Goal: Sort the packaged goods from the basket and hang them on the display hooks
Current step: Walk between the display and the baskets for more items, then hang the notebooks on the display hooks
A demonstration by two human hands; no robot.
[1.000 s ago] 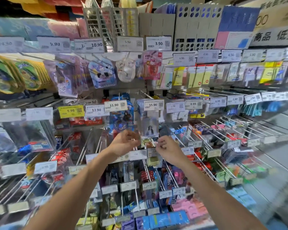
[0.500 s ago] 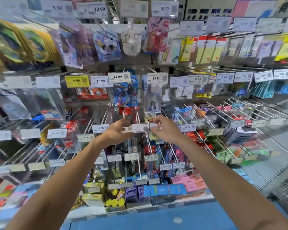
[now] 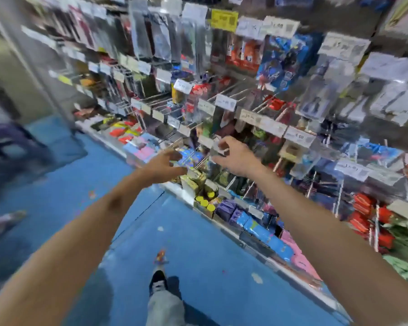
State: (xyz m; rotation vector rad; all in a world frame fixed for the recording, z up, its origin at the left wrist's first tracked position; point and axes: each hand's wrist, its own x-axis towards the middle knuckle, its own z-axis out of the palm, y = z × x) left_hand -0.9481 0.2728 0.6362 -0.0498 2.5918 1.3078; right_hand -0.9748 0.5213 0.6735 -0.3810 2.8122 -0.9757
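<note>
Shoe [image 3: 157, 284] on blue floor [image 3: 127, 220], bottom edge. Hands apart: left hand [image 3: 165, 165] spread, empty; right hand [image 3: 234, 157] curled at a price tag [image 3: 205, 141], grip unclear in blur. Beyond, packaged goods [image 3: 283, 60] hang on display hooks [image 3: 231, 89].

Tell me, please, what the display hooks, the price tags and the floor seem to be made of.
The display hooks look like thin metal wire, pale and gleaming. The price tags seem white paper or card, perhaps in clear plastic holders; blur hides detail. The floor looks smooth blue paint or vinyl, faintly sheened.
</note>
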